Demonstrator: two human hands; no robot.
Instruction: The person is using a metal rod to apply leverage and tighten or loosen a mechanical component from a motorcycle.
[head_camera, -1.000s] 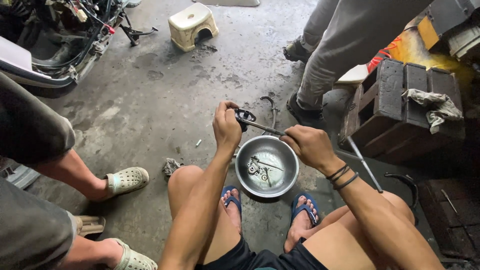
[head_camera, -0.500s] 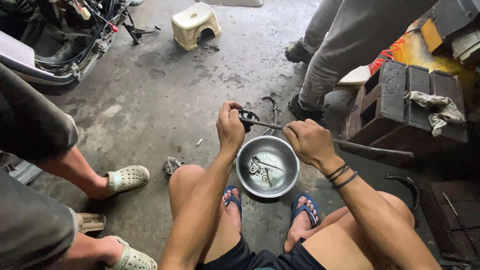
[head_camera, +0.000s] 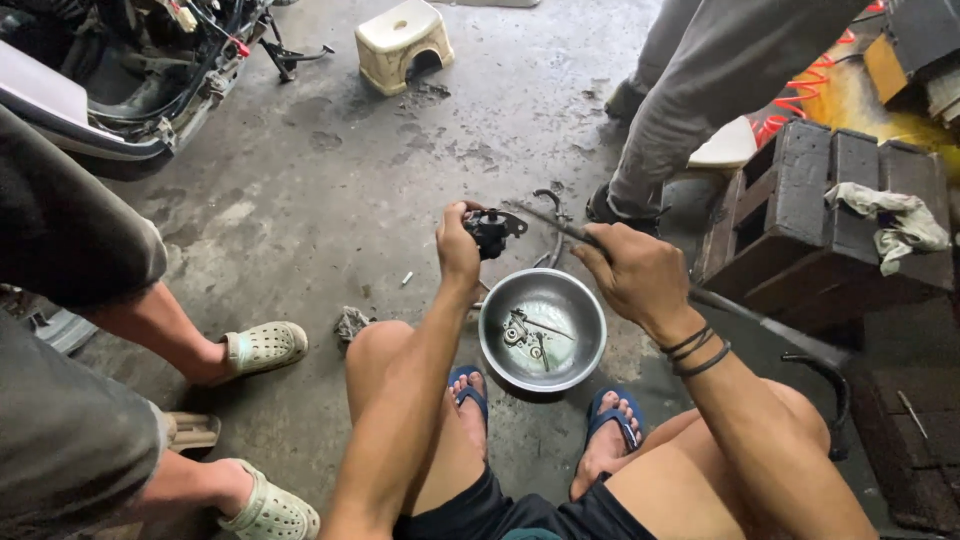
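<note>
While the steel bowl (head_camera: 543, 330) sits on the concrete floor (head_camera: 330, 190) between the person's 2 blue flip-flops (head_camera: 468, 392), it holds a few small metal parts (head_camera: 525, 332) in a thin film of liquid, clustered left of centre.

Left hand (head_camera: 458, 248): fingers closed around a small black mechanical part (head_camera: 490, 231), held above the bowl's far rim.

Right hand (head_camera: 635, 275): fist clamped on a long thin metal tool (head_camera: 560, 228). Tip meets the black part; shaft runs back past the wrist toward the lower right.

Around:
- Curved metal bits on the floor just beyond the hands, partly hidden by the tool.
- Dirty rag (head_camera: 351, 323) by the left knee.
- Dark wooden crate (head_camera: 800, 215) right of the bowl, grey cloth (head_camera: 890, 220) draped on top.
- Standing person's grey-trousered leg (head_camera: 690, 100) and dark shoe just behind the right hand, close to the work.
- Another person's legs in pale clogs (head_camera: 262, 346) at left.
- Cream plastic stool (head_camera: 403, 40) and a stripped scooter body (head_camera: 120, 80) further back, well apart.
</note>
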